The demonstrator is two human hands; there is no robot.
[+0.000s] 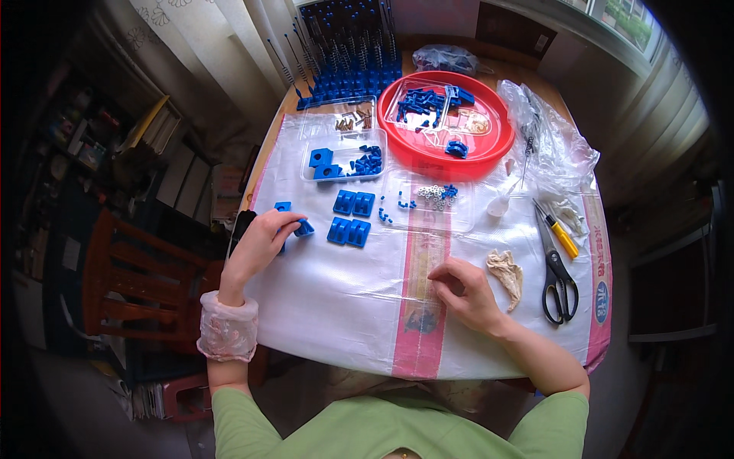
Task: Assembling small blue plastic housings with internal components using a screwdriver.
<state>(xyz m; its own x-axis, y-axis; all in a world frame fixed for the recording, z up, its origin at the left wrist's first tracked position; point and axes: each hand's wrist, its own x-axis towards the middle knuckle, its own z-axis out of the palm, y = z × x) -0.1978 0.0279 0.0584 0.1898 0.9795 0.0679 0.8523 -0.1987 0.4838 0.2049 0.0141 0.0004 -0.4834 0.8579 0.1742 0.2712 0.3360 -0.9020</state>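
Observation:
My left hand (264, 239) is at the left of the table, its thumb and fingers closed on a small blue plastic part (305, 229). Other blue pieces lie partly hidden by that hand, one blue block (283, 206) showing just beyond it. To its right sit blue slotted plastic blocks (352, 203) in two pairs, one pair behind the other. My right hand (462, 289) rests on the white sheet with its fingers curled in; what they hold, if anything, is hidden.
Clear trays (306, 164) hold blue parts, screws and washers. Behind stand a red basin (501, 145) and a rack of blue parts with upright springs (348, 76). At right lie black scissors (560, 287), a yellow-handled tool (564, 239), a cloth glove piece (506, 277) and a small bottle (499, 205).

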